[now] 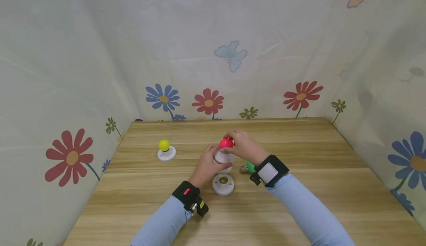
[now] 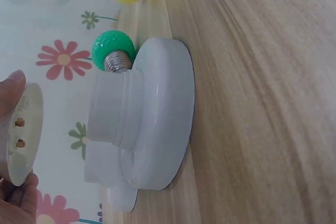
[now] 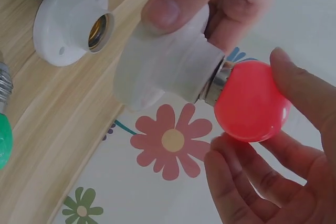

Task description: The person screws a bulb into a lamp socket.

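- We take this for a small screened-off recording booth (image 1: pixel 76 72); whether in a home or a lab, we cannot tell.
- We see creased pale cloth (image 1: pixel 186 28) on three sides (printed with flowers (image 1: pixel 208 103) and butterflies (image 1: pixel 232 56)).
- We find a wood-grain table (image 1: pixel 116 190) inside.
- We spot two black wrist cameras (image 1: pixel 202 207).
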### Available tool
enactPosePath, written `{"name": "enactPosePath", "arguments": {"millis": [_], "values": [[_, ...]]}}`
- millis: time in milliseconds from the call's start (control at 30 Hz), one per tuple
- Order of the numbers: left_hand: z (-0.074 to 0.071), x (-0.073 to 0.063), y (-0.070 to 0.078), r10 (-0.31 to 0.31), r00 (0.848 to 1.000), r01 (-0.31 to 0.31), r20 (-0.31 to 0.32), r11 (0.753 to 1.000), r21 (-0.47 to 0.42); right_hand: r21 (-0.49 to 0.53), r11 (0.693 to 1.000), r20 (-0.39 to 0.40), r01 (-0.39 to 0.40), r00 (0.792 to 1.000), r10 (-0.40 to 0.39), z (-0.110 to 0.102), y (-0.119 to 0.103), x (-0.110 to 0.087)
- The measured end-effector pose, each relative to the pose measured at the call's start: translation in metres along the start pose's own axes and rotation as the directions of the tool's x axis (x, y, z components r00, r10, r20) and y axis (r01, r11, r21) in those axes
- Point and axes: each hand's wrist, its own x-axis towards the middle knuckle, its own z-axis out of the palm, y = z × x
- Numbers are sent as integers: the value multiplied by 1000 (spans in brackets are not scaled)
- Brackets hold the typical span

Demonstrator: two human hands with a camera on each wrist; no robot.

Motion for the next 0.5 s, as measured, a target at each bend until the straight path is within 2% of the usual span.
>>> {"name": "enactPosePath", "arguments": {"millis": [100, 200, 300, 400, 500], "values": [[1, -1, -1, -1, 1000, 1, -3, 1000, -1, -38, 999, -31, -15, 999, 14, 2, 0, 0], [1, -1, -2, 3, 1000, -3, -11, 1000, 1, -32, 999, -26, 8, 1000, -9, 3, 3, 0], [1, -1, -2, 3, 1000, -3, -14, 1000, 3, 2, 997, 31, 76, 997, -76, 2, 7, 0], [1, -1, -1, -5, 1000, 5, -15, 1000, 7, 38, 988, 97, 152, 983, -155, 0, 10, 1], [0, -1, 0, -15, 1000, 15, -14, 1000, 11, 41, 980, 122, 193, 973, -197, -1, 12, 1]]}}
